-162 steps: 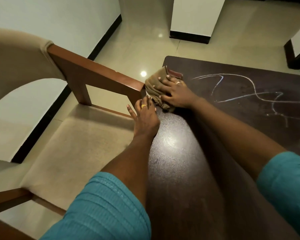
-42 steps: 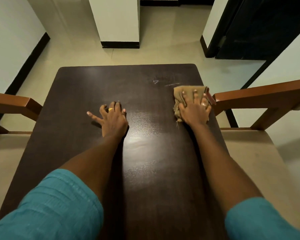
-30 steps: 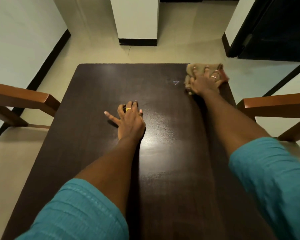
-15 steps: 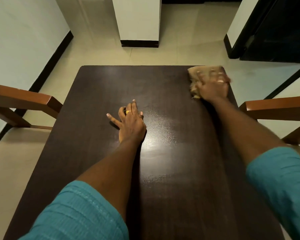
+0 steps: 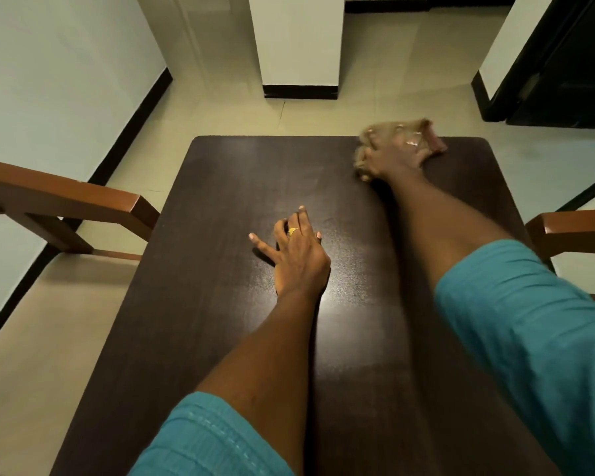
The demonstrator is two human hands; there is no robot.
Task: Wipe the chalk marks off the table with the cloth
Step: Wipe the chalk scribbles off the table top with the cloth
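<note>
Right hand (image 5: 397,154) pressing one brown cloth (image 5: 385,132) flat at table's (image 5: 220,338) far edge, motion-blurred. Left hand (image 5: 298,261) nearer, released, palm down, fingers spread. Two wooden armrests flank them; no chalk marks visible.

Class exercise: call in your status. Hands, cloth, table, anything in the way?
Right hand pressing the cloth at the table's far edge, motion-blurred. Left hand flat on the tabletop, empty. No chalk marks visible. Nothing in the way.

Dim warm light; glare on table (image 5: 351,269); right hand (image 5: 397,156) motion-blurred; wide-angle edges bent.
</note>
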